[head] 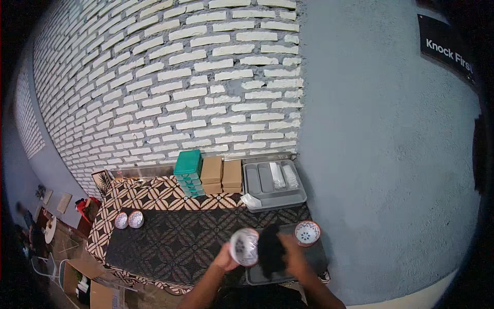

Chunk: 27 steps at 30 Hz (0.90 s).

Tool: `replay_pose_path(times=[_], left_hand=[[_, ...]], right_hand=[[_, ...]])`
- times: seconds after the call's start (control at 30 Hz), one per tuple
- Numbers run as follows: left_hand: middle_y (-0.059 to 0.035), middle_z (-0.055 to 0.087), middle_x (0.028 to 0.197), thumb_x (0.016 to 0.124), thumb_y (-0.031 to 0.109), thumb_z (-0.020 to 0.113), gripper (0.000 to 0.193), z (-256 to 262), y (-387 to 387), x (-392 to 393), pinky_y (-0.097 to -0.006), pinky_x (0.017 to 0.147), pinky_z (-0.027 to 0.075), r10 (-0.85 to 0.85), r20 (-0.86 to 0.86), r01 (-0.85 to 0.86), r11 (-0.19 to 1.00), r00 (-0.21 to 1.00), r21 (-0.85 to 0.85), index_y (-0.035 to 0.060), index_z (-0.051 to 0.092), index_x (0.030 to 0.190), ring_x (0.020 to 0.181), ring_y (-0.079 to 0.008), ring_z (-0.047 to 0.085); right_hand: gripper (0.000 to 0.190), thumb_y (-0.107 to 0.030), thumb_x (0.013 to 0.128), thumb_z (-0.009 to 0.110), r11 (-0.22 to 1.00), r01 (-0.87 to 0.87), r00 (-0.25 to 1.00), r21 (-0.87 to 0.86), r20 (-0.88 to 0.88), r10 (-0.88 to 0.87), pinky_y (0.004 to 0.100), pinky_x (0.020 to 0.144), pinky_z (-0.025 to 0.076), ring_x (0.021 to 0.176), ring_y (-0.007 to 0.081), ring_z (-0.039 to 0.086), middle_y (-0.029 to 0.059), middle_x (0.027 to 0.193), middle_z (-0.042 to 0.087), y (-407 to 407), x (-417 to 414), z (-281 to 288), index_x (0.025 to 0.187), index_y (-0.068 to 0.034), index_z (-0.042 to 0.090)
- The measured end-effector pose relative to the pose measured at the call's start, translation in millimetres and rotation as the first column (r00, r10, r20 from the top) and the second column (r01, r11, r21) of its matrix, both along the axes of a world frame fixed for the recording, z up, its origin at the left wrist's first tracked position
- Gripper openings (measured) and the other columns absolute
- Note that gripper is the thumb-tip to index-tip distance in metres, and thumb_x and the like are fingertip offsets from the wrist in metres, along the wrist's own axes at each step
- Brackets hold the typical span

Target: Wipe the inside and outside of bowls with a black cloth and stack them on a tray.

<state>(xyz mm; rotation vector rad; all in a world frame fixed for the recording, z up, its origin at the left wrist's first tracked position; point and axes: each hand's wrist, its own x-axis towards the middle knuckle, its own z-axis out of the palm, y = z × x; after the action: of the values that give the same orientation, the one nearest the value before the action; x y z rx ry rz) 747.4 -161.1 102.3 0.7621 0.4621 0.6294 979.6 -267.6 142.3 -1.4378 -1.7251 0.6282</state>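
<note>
My left hand grips a white patterned bowl with a reddish rim, tilted so its inside shows. Just right of it, my right hand holds a black cloth, blurred, close beside the bowl. Both are over the front right of the table, partly above a grey tray. Another patterned bowl stands upright at the right, beyond my right hand. Two similar bowls, a left one and a right one, sit side by side at the table's left.
Along the brick wall stand a stack of teal-lidded boxes, brown cardboard boxes and a grey cutlery tray holding wrapped white packs. A dark mat covers the patterned tablecloth. An open carton lies at lower left; a person is far left.
</note>
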Motion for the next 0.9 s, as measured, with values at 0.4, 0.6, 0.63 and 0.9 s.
replay_pose_path(times=[0.4,0.6,0.63,0.9], left_hand=[[-0.0104,0.054,0.124,0.093,0.049,0.052,0.065,-1.5,-21.5,3.7,-0.0347,0.099,0.042,0.063,-0.172,-0.038,0.989,0.983,0.145,0.0050,0.039,0.139,0.113,-0.0198,0.053],[-0.0169,0.030,0.144,0.063,0.042,0.086,0.104,62.8,-46.3,-5.9,-0.0440,0.109,0.028,0.178,-0.175,0.018,0.650,0.968,0.760,0.0047,0.031,0.142,0.132,-0.0331,0.034],[-0.0169,0.030,0.144,0.063,0.042,0.086,0.104,70.1,-46.0,-5.3,-0.0440,0.109,0.028,0.174,-0.177,0.021,0.652,0.969,0.758,0.0047,0.031,0.142,0.132,-0.0331,0.034],[-0.0228,0.037,0.140,0.069,0.042,0.078,0.079,116.1,-51.7,0.5,-0.0517,0.103,0.040,0.447,-0.467,0.613,-0.273,0.763,0.741,0.0211,0.044,0.137,0.125,-0.0430,0.040]], right_hand=[[0.064,-0.036,0.088,0.066,0.990,-0.143,0.982,0.002,-0.121,0.142,0.0441,0.102,0.037,0.120,0.0389,0.048,0.0264,0.126,0.050,-9.2,-71.1,9.4,0.132,0.004,0.042],[0.053,-0.031,0.091,0.063,0.860,-0.345,0.772,-0.377,-0.635,0.032,0.0368,0.088,0.048,0.102,0.0233,0.061,0.0133,0.113,0.062,-1.4,-38.9,-24.7,0.130,0.000,0.048],[0.053,-0.031,0.091,0.063,0.860,-0.343,0.771,-0.378,-0.636,0.028,0.0368,0.088,0.048,0.102,0.0233,0.061,0.0133,0.113,0.062,-0.1,-35.7,-31.2,0.130,0.000,0.048],[0.052,-0.038,0.093,0.055,0.748,-0.512,0.421,-0.422,-0.883,-0.210,0.0396,0.089,0.054,0.106,0.0237,0.062,0.0122,0.123,0.058,-21.2,-42.1,69.3,0.135,-0.009,0.044]])
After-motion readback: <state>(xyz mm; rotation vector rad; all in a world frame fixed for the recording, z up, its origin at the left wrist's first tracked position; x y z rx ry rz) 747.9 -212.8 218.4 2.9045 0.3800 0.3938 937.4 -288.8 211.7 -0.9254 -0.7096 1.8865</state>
